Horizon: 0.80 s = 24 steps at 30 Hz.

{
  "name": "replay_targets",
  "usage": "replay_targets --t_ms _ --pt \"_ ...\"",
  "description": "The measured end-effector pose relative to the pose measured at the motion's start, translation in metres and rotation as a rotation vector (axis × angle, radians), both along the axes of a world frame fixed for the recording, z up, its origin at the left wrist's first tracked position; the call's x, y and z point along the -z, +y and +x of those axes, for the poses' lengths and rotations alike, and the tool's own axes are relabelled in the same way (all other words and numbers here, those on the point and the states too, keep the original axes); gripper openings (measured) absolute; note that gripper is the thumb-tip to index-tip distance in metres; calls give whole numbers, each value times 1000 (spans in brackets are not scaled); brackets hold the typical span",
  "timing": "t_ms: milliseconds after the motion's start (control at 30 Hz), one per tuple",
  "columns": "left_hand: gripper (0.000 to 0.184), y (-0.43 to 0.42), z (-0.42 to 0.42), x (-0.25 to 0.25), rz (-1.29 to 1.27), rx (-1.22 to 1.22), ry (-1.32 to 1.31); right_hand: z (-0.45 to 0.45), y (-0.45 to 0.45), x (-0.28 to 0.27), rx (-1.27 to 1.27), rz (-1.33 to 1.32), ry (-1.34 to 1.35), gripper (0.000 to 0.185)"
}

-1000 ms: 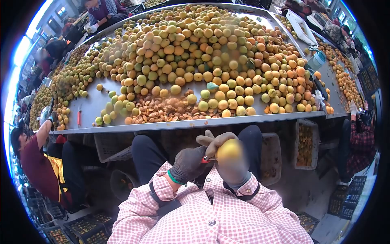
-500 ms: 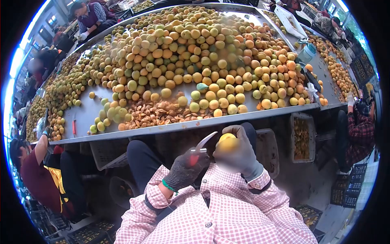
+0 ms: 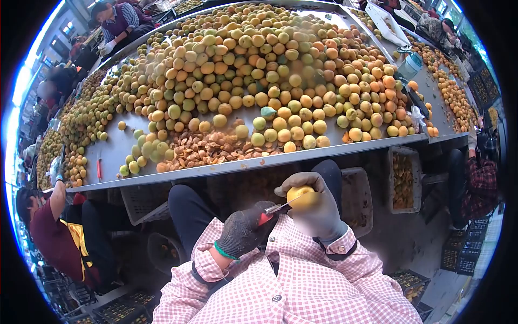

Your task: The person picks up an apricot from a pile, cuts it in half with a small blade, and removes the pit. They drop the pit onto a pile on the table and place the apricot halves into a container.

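My left hand [image 3: 241,229], in a dark knit glove with a green band at the wrist, is closed round the red handle of a small knife [image 3: 266,217]. Its blade points up to the right and meets the side of a yellow apricot [image 3: 303,196]. In a grey glove, my right hand [image 3: 325,213] grips that apricot, thumb and fingers curled about it. A blur covers part of this hand and the fruit's lower side. Both hands are above my lap, in front of the table edge.
A metal table [image 3: 248,163] bears a large heap of apricots [image 3: 232,65] and brown pits [image 3: 208,150] near its front edge. Another red-handled knife [image 3: 99,168] lies at left. Crates [image 3: 404,181] stand below. A co-worker [image 3: 51,216] sits at left, another [image 3: 480,178] at right.
The knife has swung down and right, so its blade now meets the apricot. My right hand has turned slightly and its fingers have shifted round the fruit.
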<state>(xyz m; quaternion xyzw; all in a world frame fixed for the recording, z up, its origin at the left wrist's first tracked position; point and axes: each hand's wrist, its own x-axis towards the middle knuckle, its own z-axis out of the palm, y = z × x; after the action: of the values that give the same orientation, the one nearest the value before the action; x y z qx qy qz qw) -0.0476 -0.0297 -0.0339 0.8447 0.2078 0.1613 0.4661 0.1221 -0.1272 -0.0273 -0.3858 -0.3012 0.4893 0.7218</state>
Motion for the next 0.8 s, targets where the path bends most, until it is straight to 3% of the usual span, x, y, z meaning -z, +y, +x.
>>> replay_targets --t_ms 167,367,800 --pt "40 1 -3 -9 125 2 176 -4 1 -5 14 42 26 49" --pt "47 4 -4 -10 231 36 137 5 1 4 -39 161 -80 48" --pt "41 0 0 -20 75 32 199 1 -3 -1 -70 185 20 43"
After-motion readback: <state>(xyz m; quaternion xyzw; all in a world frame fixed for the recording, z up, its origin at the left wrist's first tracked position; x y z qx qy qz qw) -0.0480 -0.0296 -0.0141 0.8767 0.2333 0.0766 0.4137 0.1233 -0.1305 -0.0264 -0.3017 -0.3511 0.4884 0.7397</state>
